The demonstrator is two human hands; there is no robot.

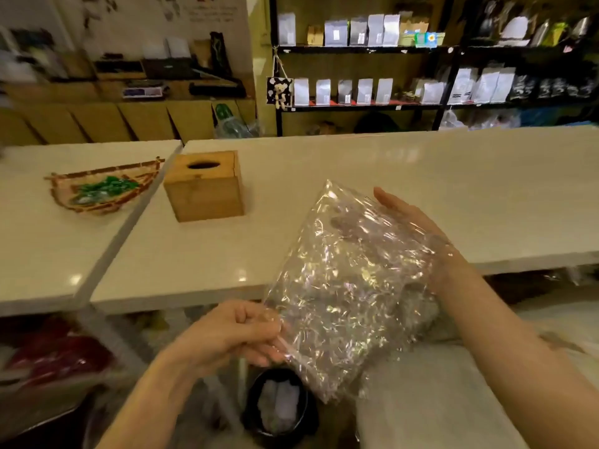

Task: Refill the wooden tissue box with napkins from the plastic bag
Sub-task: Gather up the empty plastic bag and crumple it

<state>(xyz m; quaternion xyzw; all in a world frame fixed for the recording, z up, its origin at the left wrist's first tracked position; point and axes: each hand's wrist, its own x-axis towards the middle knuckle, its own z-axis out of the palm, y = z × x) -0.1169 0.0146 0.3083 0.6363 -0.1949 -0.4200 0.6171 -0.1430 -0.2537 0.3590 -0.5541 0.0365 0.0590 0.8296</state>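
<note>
A crinkled clear plastic bag (343,286) hangs in the air over the near edge of the white counter (356,176). My left hand (233,332) pinches its lower left edge. My right hand (402,215) lies flat against the bag's upper right side, partly behind the plastic, fingers stretched out. I cannot make out napkins inside the bag through the glare. The wooden tissue box (205,186) stands upright on the counter to the left, beyond the bag, its oval top slot dark.
A woven basket (103,189) with green wrapped items sits on the adjoining left table. A black bin (278,406) with white crumpled material stands on the floor below my hands. Shelves of pouches line the back wall.
</note>
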